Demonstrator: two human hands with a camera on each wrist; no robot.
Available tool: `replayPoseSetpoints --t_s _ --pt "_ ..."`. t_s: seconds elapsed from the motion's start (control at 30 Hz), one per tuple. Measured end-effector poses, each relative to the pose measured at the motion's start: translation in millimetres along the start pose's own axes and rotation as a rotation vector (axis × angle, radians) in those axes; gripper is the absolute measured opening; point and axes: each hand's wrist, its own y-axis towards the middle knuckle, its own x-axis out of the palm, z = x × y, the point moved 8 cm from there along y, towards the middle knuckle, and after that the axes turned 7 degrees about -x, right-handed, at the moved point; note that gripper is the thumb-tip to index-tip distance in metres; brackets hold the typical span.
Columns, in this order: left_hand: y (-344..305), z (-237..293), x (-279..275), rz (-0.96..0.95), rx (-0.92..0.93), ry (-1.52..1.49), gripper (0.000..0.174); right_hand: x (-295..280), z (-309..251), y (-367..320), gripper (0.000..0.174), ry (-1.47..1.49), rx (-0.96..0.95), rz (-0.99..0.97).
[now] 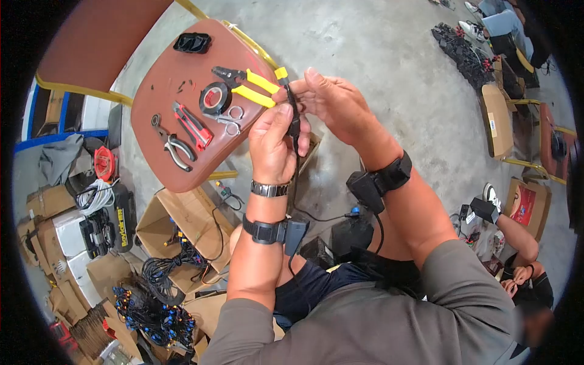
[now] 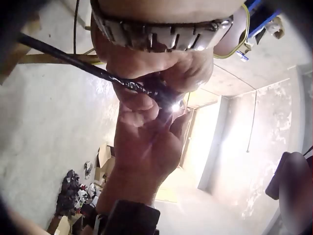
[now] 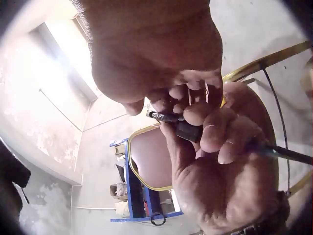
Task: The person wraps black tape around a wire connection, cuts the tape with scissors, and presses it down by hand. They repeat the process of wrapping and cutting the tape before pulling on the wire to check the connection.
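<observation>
A black cable (image 1: pixel 294 115) with a thick taped stretch and a yellow connector (image 1: pixel 281 73) at its upper end runs upright between the hands. My left hand (image 1: pixel 271 143) pinches it, thumb on the near side and fingers curled round behind. The right hand (image 1: pixel 336 104) is beside it with fingers extended against the taped part and the thumb lifted away. In the right wrist view, black wrapping (image 3: pixel 188 132) shows between the two hands' fingers. The left wrist view shows glossy tape on the cable (image 2: pixel 73 59) entering the left hand.
On the brown chair seat (image 1: pixel 173 67) lie yellow-handled wire strippers (image 1: pixel 258 88), a black tape roll (image 1: pixel 215 98), a red cutter (image 1: pixel 193 125), pliers (image 1: pixel 172 143) and scissors (image 1: pixel 232 120). Cartons of cables (image 1: pixel 161 271) stand lower left. Another person's arm (image 1: pixel 517 240) appears at right.
</observation>
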Motion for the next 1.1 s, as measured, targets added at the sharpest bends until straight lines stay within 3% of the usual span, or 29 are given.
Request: replayPoseSetpoints --t_s 0.2,0.37,0.47,0.5,0.57,0.6,0.7,0.8,0.9,0.93,1.1 --pt "0 -5 1 -0.024 -0.062 0.022 0.028 0 -12 -1 0.026 -0.082 -0.112 -0.027" --pt "1 -4 3 -0.003 -0.018 0.056 0.027 4 -18 -4 0.024 -0.296 -0.184 -0.016" --pt "-2 1 0 0.078 0.111 0.211 0.018 5 -19 -6 0.025 -0.434 -0.222 0.039" --pt "-6 7 -3 0.202 0.24 0.391 0.016 5 -20 -5 0.025 -0.477 -0.224 0.062" --pt "-17 14 -3 0.446 0.501 0.752 0.01 6 -24 -3 0.025 -0.757 -0.435 0.053" --pt "-22 20 5 0.456 0.676 0.869 0.011 12 -28 -5 0.025 -0.896 -0.54 0.047" --pt "-20 17 7 0.419 0.613 0.868 0.015 5 -22 -6 0.025 -0.713 -0.405 0.098" --pt "-13 -5 11 0.033 0.043 0.265 0.02 2 -23 -9 0.024 -0.407 -0.24 0.058" --pt "-13 -5 14 -0.101 -0.082 0.063 0.027 6 -25 -11 0.024 -0.334 -0.167 -0.006" --pt "-14 -3 13 -0.04 -0.061 0.106 0.022 6 -25 -8 0.024 -0.362 -0.249 0.003" --pt "-20 1 7 0.279 0.192 0.466 0.02 2 -14 -3 0.025 -0.548 -0.305 0.11"
